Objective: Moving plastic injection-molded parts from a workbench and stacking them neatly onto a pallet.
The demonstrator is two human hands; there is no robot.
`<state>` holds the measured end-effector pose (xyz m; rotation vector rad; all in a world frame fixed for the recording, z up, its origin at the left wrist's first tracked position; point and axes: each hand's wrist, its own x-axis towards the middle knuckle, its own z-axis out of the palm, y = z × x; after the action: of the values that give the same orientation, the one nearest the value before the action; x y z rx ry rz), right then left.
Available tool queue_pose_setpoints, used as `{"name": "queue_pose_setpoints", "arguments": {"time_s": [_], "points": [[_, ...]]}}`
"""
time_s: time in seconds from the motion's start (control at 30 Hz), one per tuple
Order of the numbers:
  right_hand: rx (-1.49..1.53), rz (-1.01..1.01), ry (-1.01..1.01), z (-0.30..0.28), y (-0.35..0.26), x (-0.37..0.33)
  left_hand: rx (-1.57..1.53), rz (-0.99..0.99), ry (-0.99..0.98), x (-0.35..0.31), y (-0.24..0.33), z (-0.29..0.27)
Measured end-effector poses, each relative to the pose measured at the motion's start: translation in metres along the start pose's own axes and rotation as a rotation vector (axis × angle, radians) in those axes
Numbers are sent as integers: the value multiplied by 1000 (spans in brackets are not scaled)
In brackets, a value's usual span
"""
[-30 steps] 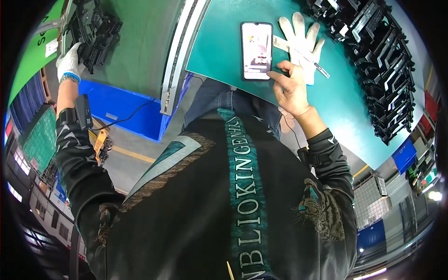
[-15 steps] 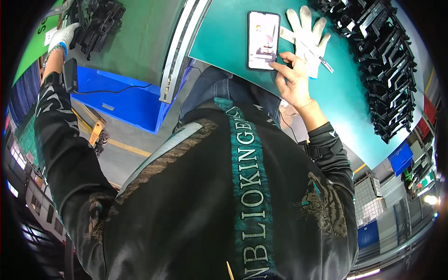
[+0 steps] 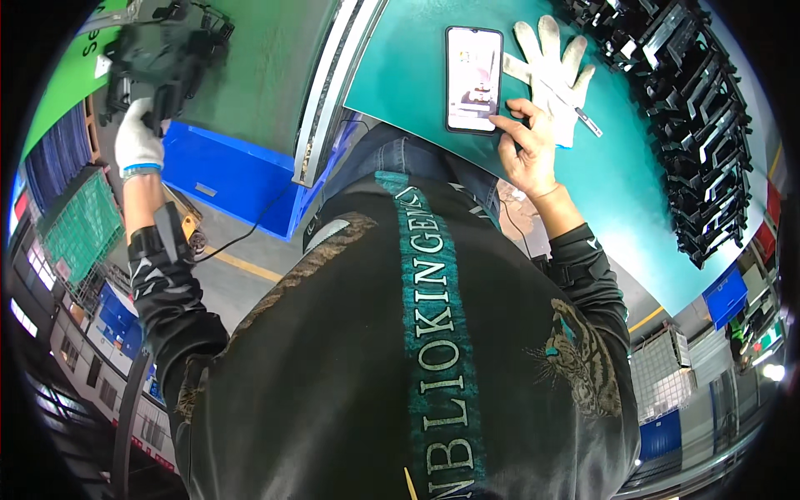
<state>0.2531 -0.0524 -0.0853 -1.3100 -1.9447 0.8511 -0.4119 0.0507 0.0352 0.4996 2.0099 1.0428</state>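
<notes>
My left hand (image 3: 140,140), in a white knitted glove, is closed on a black plastic part (image 3: 154,62) with an angular shape. That part, blurred by motion, is over the green surface at the far left. A smartphone (image 3: 473,82) lies with its lit screen up on the teal table. Bare, my right hand (image 3: 529,150) reaches to the phone's lower right corner with the index fingertip at the screen. Its fingers are bent and apart, holding nothing. A white glove (image 3: 550,71) lies flat beyond this hand, with a slim grey-and-black tool (image 3: 587,122) across it.
Rows of black plastic parts (image 3: 700,158) cover the right side of the teal table (image 3: 400,75). A metal rail (image 3: 321,117) divides the table from the green surface (image 3: 267,58). Below that surface is a blue bin (image 3: 225,183). A thin black cable (image 3: 267,217) hangs near my left forearm.
My left hand has come toward me and slightly right, bringing the black plastic part with it. My right hand stays at the phone; the whole view has shifted slightly.
</notes>
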Motion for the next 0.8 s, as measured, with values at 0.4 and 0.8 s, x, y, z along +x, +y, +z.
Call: {"name": "queue_pose_setpoints", "arguments": {"time_s": [0.4, 0.8], "points": [[48, 64, -58, 0, 1, 6, -139, -135, -107, 54, -24, 35], [224, 174, -87, -7, 6, -4, -368, -64, -495, -34, -47, 8]]}}
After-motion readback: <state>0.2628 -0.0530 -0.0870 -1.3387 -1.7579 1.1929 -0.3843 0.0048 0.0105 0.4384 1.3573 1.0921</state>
